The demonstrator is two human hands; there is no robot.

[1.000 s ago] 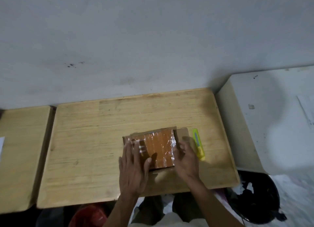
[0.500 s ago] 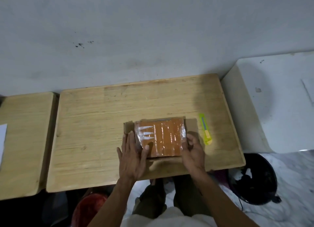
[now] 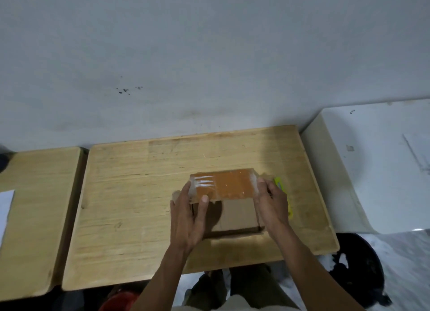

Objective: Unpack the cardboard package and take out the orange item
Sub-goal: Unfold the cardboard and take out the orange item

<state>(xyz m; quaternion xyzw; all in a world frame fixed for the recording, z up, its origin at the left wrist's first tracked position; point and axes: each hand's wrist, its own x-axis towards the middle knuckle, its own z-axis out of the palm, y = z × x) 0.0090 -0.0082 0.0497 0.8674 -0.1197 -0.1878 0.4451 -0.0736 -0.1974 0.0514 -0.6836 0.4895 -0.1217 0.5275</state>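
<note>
— Both hands have a grip on the flat orange rectangular item wrapped in clear plastic (image 3: 229, 184): the left hand (image 3: 187, 214) pinches its left end, thumb on the near edge and fingers curled round the plastic, while the right hand (image 3: 271, 202) clamps the right end the same way.

— Where is the item relative to the package?

— Over the far part of the open brown cardboard package (image 3: 235, 216), tilted so its face shows. The cardboard floor below it shows bare, and the package lies flat on the pale wooden tabletop (image 3: 139, 194), near its front edge.

— Anything just beside the hands?

— A yellow-green plastic utility cutter (image 3: 278, 181) lies on the tabletop just right of the right hand, mostly hidden behind it.

— And further out?

— A second light wooden tabletop (image 3: 35, 206) stands to the left, touching the first or nearly so, with a white sheet of paper (image 3: 5, 206) at the picture's left edge. A white cabinet-like surface (image 3: 372, 166) stands to the right, a black bag-like shape (image 3: 358, 269) on the floor in front of it. A grey wall (image 3: 209, 55) rises behind.
</note>
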